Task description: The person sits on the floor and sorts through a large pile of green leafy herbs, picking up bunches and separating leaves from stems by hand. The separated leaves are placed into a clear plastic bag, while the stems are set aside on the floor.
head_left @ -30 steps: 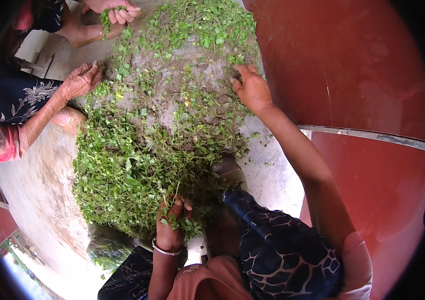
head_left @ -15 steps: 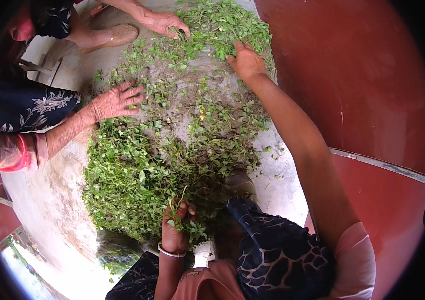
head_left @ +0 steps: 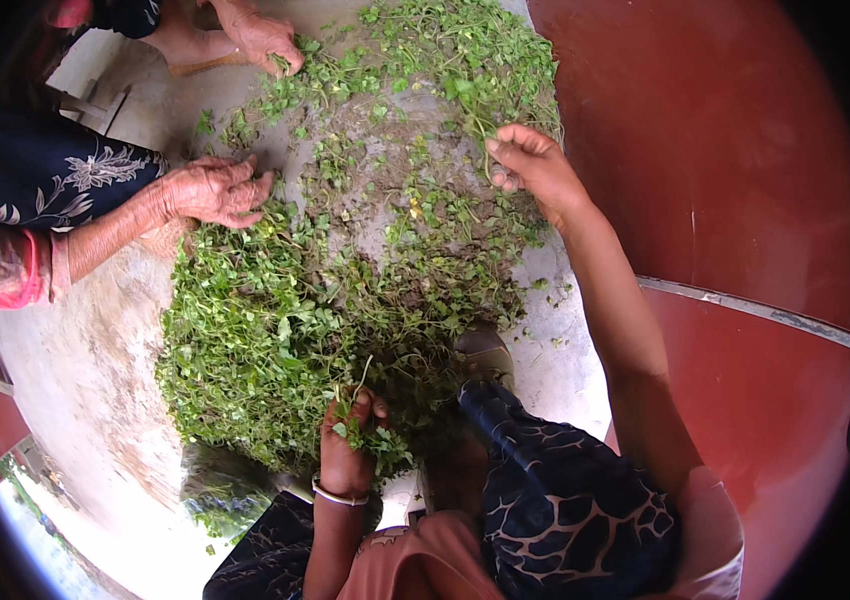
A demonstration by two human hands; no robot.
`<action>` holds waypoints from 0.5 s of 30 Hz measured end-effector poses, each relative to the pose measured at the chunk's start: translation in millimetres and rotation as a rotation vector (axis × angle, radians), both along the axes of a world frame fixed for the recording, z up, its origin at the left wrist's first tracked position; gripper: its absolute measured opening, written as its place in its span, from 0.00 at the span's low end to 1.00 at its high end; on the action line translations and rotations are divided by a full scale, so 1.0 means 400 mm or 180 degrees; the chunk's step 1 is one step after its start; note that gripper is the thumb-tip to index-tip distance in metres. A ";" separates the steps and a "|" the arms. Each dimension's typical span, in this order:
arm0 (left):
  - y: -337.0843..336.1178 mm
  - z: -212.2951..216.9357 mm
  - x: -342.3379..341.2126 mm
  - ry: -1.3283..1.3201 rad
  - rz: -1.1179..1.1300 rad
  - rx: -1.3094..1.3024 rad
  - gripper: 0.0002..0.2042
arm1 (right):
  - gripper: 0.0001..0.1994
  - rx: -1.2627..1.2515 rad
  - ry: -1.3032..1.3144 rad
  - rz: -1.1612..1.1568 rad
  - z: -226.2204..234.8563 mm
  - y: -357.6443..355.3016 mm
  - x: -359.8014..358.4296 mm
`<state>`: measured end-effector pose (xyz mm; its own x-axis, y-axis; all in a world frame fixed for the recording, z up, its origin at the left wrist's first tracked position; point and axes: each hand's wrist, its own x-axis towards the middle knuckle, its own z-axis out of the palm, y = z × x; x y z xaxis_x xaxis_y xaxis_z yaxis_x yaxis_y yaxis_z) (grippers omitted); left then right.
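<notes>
My left hand (head_left: 349,445), with a pale bracelet at the wrist, is closed on a small bunch of leafy green stems (head_left: 388,449) close to my lap. One pale stem sticks up from that bunch. Out at the far right, my right hand (head_left: 537,172) pinches a leafy green sprig (head_left: 481,112) between thumb and fingers, its leaves hanging over the greens. Below and between both hands spreads a wide layer of loose leafy greens (head_left: 235,335), thickest at the near left and thinner in the middle, where soil (head_left: 370,215) shows.
Across at the left, another person's hand (head_left: 217,190) hovers by the greens' edge; a second hand (head_left: 263,42) is at the far edge. My shoe (head_left: 486,352) stands against the near greens. A red panel (head_left: 705,150) borders the right side. Concrete floor (head_left: 95,360) lies left.
My right hand has drawn back nearer from the far greens, now with a sprig in its fingers. The other person's hands have both shifted left. My left hand keeps its bunch.
</notes>
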<state>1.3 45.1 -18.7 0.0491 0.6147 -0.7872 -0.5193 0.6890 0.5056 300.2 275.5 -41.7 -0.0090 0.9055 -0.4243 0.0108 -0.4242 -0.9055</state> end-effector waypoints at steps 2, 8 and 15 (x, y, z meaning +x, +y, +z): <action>-0.012 -0.005 -0.003 -0.0049 -0.0041 0.0094 0.07 | 0.11 0.0065 0.0746 -0.0090 0.037 -0.078 0.007; -0.053 0.004 -0.007 -0.0021 -0.0076 0.0148 0.07 | 0.14 -0.0602 -0.0468 0.0171 -0.034 -0.217 0.051; -0.071 0.024 0.004 -0.0047 -0.0003 0.0026 0.05 | 0.15 0.0936 -0.3388 0.0234 -0.065 -0.299 0.065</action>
<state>2.8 16.8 -9.1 0.0613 0.6210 -0.7814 -0.5261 0.6854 0.5034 326.0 156.0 -67.6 0.1749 0.9845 -0.0156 0.8603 -0.1605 -0.4838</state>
